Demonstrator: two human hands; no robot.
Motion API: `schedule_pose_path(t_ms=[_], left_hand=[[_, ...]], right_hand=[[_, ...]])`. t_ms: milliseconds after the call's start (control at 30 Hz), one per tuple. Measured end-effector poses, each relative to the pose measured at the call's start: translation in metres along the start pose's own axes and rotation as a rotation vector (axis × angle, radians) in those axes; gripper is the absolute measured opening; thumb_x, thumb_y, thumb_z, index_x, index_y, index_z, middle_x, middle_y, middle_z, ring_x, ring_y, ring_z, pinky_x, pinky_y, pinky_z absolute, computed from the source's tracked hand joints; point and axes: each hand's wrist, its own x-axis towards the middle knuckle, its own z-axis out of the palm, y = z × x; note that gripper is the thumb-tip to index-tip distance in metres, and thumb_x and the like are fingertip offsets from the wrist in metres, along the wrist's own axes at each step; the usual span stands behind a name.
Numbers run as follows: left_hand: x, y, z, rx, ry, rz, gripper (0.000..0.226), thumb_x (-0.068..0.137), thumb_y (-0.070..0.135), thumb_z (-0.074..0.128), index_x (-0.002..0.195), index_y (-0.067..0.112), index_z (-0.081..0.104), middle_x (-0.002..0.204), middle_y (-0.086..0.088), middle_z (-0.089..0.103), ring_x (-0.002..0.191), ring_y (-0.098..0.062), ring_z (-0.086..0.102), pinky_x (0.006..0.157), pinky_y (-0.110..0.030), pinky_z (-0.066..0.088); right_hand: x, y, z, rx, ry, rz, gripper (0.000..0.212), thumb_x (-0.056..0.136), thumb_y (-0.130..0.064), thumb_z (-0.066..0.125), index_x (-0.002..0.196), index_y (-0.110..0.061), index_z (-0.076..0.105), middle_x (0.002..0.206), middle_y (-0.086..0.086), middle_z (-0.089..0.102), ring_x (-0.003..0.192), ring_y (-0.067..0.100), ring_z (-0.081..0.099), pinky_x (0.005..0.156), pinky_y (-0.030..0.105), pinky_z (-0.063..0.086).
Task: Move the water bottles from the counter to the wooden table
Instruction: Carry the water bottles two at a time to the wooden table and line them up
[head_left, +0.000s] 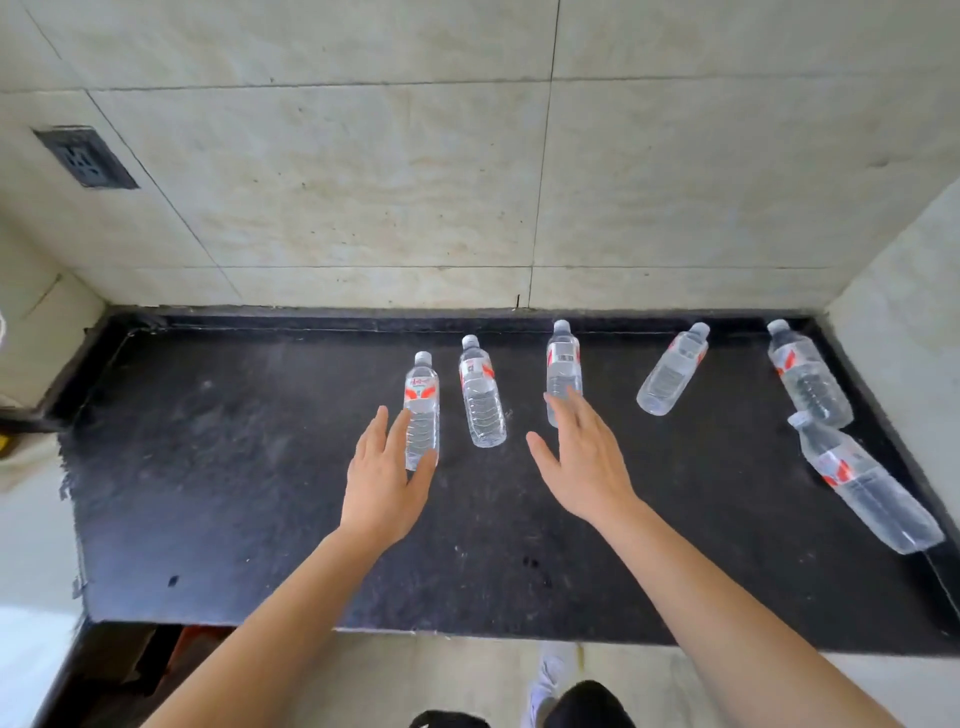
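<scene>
Several clear water bottles with red-and-white labels stand on the black counter (234, 467). My left hand (387, 483) is open, its fingers spread around the lower part of the leftmost bottle (422, 395), thumb on its right side. My right hand (582, 457) is open too, fingertips in front of the base of the third bottle (563, 364). Between them stands another bottle (482, 395). Further right are a bottle (672, 369), a bottle (808, 374) near the right wall and a near one (862, 483). The wooden table is out of view.
Tiled walls close off the counter at the back (467, 182) and on the right (909, 338). A wall socket (85, 156) sits at upper left. The counter's front edge (467, 631) runs across the bottom, with floor and my shoe (550, 675) below.
</scene>
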Motion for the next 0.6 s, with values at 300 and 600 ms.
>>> schedule_pose_path(t_ms=[300,600], left_hand=[[0.1,-0.026,0.041,-0.033,-0.121,-0.132,0.062,0.103,0.042,0.045,0.158,0.025,0.022,0.166,-0.004,0.017,0.152,-0.026,0.014,0.119,-0.049,0.026],[0.167,-0.063,0.089,-0.038,-0.258,-0.078,0.066,0.098,0.041,0.058,0.155,0.038,0.025,0.168,0.008,-0.005,0.151,-0.025,0.019,0.112,-0.047,0.041]], right_hand=[[0.104,0.004,0.065,0.049,-0.156,0.064,0.062,0.103,-0.049,0.044,0.156,-0.022,0.028,0.166,0.007,0.02,0.152,0.026,0.023,0.12,0.043,0.026],[0.144,-0.008,0.138,0.111,-0.102,0.181,0.058,0.103,-0.051,0.041,0.154,-0.029,0.024,0.162,0.01,0.028,0.149,0.027,0.03,0.116,0.046,0.034]])
